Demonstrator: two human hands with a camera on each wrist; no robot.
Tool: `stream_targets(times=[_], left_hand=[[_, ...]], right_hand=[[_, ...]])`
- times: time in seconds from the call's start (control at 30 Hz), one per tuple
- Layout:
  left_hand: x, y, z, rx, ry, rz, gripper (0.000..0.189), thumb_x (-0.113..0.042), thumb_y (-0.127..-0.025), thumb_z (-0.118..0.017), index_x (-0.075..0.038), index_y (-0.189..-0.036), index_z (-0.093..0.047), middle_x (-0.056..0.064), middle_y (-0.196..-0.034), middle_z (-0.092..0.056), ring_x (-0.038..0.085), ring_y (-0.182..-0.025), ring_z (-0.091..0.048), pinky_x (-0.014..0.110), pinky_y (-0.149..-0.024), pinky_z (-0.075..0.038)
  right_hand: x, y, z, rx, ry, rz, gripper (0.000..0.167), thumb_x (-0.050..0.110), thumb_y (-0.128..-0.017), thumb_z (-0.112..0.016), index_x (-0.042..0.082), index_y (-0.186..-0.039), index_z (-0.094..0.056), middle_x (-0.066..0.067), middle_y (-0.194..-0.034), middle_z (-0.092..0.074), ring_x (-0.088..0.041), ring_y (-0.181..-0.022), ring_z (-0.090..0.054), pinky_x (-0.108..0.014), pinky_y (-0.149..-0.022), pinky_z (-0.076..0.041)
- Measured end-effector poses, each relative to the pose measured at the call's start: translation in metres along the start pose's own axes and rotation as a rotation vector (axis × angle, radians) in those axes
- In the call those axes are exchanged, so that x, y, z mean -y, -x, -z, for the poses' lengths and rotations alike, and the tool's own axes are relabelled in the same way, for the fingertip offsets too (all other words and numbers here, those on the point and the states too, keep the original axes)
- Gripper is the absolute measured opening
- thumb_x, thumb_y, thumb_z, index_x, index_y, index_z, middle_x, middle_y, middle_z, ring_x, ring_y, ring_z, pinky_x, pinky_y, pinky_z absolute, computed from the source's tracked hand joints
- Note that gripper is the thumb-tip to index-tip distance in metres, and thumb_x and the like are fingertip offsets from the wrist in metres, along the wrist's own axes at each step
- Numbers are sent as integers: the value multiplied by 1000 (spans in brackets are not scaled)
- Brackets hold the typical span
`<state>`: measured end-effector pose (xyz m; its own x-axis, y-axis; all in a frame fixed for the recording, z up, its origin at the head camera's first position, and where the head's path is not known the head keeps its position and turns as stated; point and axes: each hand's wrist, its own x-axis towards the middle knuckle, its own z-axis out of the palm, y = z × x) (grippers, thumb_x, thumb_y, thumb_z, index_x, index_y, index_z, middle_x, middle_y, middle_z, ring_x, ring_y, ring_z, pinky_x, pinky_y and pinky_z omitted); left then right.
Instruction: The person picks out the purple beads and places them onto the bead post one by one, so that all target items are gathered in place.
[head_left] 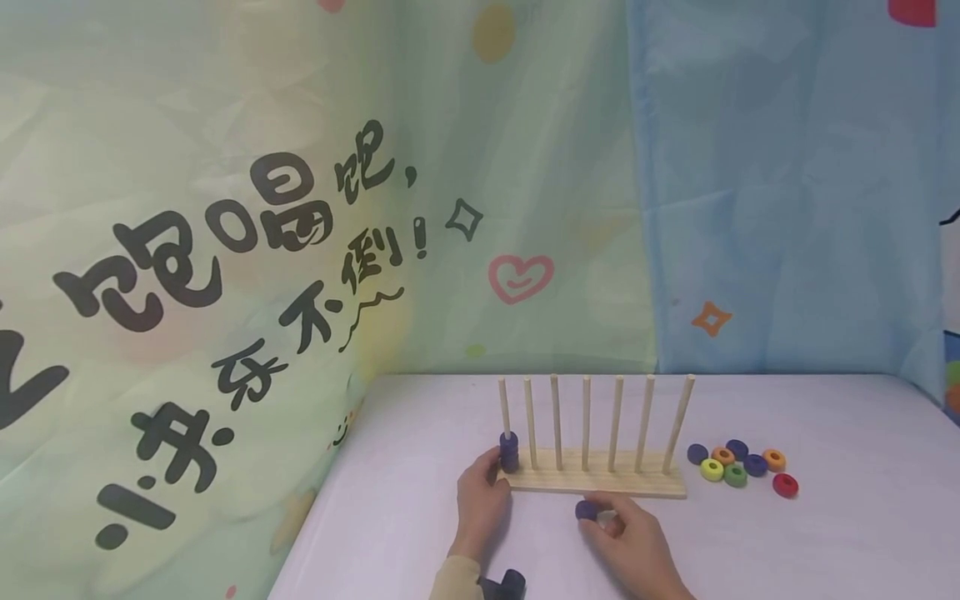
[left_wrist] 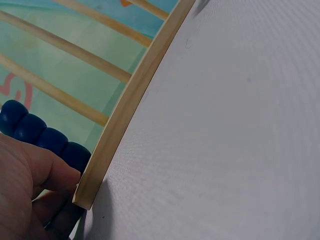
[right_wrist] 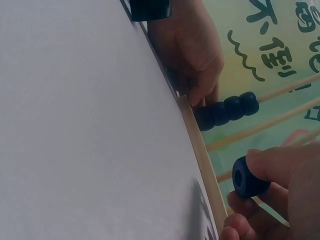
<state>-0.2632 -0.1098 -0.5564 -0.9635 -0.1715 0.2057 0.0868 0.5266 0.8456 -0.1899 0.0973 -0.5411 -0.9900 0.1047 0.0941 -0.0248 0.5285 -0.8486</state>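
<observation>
A wooden peg rack (head_left: 592, 481) with several upright pegs stands on the table. Its leftmost peg carries a stack of several dark blue beads (head_left: 509, 452). My left hand (head_left: 482, 498) grips the left end of the rack's base, thumb at the front edge and fingers around the end, close beside the stack. In the left wrist view the beads (left_wrist: 46, 136) sit right above that hand. In front of the rack, my right hand (head_left: 632, 537) pinches one dark blue bead (right_wrist: 246, 177) between thumb and fingers; its hole shows in the right wrist view.
To the right of the rack lie several loose beads: dark blue, orange, yellow (head_left: 712, 470), green (head_left: 736, 476) and a red bead (head_left: 785, 485) slightly apart. A printed cloth backdrop (head_left: 525, 208) hangs along the back and left of the white table (head_left: 390, 467).
</observation>
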Motion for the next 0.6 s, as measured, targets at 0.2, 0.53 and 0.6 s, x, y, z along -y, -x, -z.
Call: stream_targets(times=[0.2,0.53,0.6], left_hand=[[-1,0,1,-2,8,-7,53,5,-74,-57,-5,-125,-64,11,-126,-65,32,-125,-56,49,-109,-41],[0,0,1,-1,1,-4,54,6,-73,-58,-8,-124,-65,9,-126,-66,31,-125,-56,49,-109,-40],[0,0,1,-3,-2,-12,54,6,-73,-58,-7,-124,-65,10,-126,-66,31,-124,-56,49,-109,-41]], right_hand=[[3,2,-5,1,-33,20,33,16,-80,-78,19,-112,-69,3,-100,-70,-6,-61,-52,-21,-55,-45],[7,2,-6,-15,-76,14,32,13,-81,-77,20,-111,-69,3,-98,-69,-7,-59,-52,-21,-54,-46],[8,2,-5,-17,-81,12,32,13,-81,-77,20,-111,-69,3,-98,-69,-7,-59,-53,-21,-54,-46]])
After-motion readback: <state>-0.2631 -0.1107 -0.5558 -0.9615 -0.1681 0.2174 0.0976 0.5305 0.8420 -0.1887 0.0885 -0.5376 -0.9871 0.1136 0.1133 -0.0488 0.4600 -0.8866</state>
